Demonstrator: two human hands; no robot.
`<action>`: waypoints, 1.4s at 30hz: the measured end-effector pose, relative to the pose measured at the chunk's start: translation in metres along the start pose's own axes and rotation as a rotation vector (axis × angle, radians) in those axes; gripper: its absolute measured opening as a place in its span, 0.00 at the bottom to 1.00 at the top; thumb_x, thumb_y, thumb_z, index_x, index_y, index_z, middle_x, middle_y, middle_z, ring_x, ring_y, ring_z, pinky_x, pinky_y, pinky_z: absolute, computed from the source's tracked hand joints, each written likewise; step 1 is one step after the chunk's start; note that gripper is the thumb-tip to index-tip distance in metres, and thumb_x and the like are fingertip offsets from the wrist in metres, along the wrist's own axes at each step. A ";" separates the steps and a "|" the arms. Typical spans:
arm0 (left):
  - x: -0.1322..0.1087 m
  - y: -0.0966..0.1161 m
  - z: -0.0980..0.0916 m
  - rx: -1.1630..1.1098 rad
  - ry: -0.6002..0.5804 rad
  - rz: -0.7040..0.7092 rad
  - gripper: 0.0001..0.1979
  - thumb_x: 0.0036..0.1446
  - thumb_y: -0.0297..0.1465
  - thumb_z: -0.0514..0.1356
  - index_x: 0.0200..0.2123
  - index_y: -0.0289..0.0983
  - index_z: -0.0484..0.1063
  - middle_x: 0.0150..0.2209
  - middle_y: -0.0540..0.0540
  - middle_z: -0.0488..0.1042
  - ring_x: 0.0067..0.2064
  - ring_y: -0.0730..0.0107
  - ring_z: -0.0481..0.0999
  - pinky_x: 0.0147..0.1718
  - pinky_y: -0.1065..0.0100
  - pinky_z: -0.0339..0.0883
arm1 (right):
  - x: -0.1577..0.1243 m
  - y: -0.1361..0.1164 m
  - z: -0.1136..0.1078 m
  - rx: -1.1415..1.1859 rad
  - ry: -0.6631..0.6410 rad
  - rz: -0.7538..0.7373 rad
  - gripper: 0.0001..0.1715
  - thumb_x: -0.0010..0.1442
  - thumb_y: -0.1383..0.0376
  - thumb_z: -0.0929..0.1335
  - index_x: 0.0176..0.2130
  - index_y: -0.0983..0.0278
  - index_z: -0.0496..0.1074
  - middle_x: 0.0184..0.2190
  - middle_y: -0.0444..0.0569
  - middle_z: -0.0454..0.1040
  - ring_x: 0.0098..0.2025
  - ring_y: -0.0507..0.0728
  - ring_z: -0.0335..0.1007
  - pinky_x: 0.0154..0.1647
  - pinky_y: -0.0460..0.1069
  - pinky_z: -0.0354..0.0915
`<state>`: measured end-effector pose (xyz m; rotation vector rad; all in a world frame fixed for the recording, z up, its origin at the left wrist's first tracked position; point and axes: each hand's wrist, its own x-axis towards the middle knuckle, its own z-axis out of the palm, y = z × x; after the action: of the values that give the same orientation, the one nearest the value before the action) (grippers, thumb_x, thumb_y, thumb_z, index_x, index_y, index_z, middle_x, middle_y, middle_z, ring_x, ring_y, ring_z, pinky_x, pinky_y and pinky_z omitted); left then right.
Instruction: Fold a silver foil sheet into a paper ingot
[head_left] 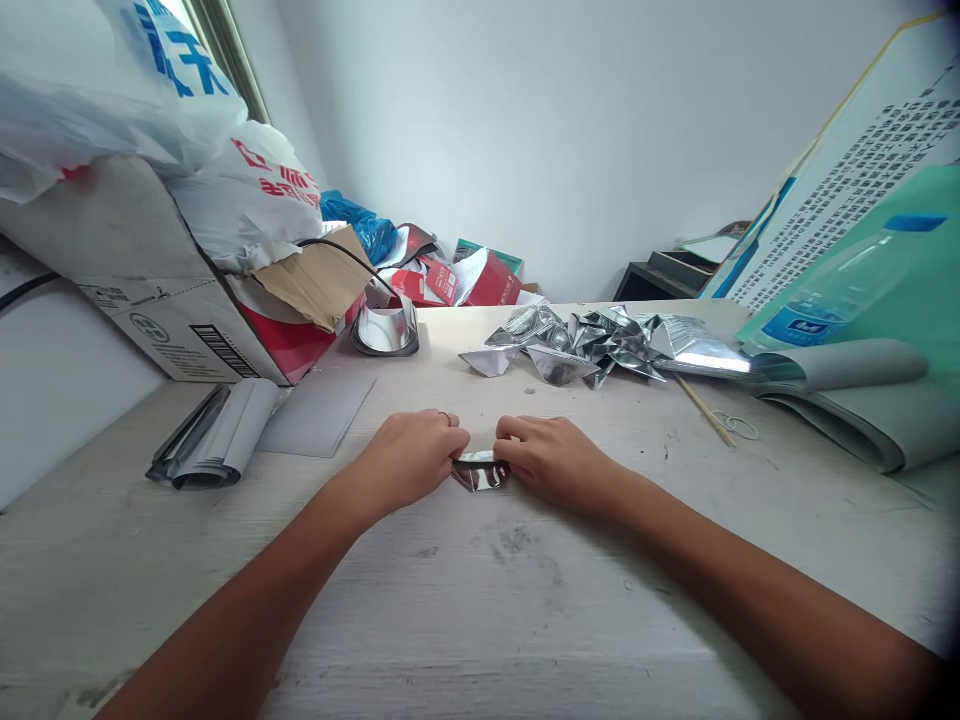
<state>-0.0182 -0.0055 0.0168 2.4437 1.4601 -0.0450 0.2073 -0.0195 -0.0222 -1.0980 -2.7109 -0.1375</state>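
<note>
A small piece of shiny silver foil sheet (481,474) lies on the white table in front of me, its far edge turned up in a narrow pale strip. My left hand (420,452) grips its left end with bent fingers. At the right end my right hand (546,458) pinches it the same way. Both hands rest low at the tabletop, and their fingertips are partly hidden. Beyond them sits a pile of folded silver foil shapes (562,345), with pointed corners sticking out.
On the left are rolled grey sheets (217,435), a flat grey sheet (315,412) and a cardboard box (172,300) under plastic bags. A silver roll (384,328) stands at the back. A wooden stick (705,410), folded grey sheets (847,400) and a plastic bottle (847,280) are at right.
</note>
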 end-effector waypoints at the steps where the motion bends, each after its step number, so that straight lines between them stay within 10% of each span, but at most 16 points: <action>1: -0.001 0.000 0.000 0.019 0.000 0.013 0.15 0.57 0.31 0.46 0.34 0.36 0.72 0.42 0.53 0.73 0.32 0.95 0.50 0.36 0.77 0.35 | 0.000 0.000 -0.001 -0.017 0.006 -0.031 0.08 0.63 0.73 0.63 0.35 0.65 0.70 0.37 0.47 0.70 0.30 0.51 0.54 0.28 0.50 0.40; 26: -0.003 0.003 0.001 -0.027 -0.029 -0.042 0.18 0.58 0.38 0.44 0.33 0.35 0.70 0.40 0.53 0.71 0.29 0.96 0.45 0.34 0.77 0.35 | -0.008 0.004 -0.015 0.243 -0.070 0.105 0.12 0.65 0.66 0.64 0.45 0.63 0.75 0.43 0.49 0.71 0.36 0.52 0.66 0.35 0.48 0.55; 37: -0.002 0.012 0.008 -0.074 0.107 -0.163 0.15 0.57 0.42 0.50 0.44 0.42 0.65 0.41 0.55 0.71 0.31 0.96 0.48 0.35 0.78 0.37 | -0.003 -0.005 -0.008 0.372 -0.024 0.251 0.05 0.61 0.72 0.65 0.35 0.65 0.71 0.33 0.45 0.73 0.34 0.51 0.64 0.34 0.47 0.53; 42: -0.003 0.021 0.015 -0.043 0.050 0.064 0.20 0.60 0.45 0.44 0.41 0.45 0.70 0.50 0.55 0.69 0.50 0.88 0.61 0.44 0.79 0.47 | -0.004 -0.010 -0.004 0.376 -0.007 0.345 0.11 0.62 0.69 0.64 0.47 0.65 0.66 0.31 0.44 0.73 0.30 0.52 0.62 0.30 0.47 0.50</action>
<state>0.0000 -0.0211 0.0081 2.4719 1.3874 0.0609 0.2034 -0.0299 -0.0195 -1.4094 -2.3668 0.4119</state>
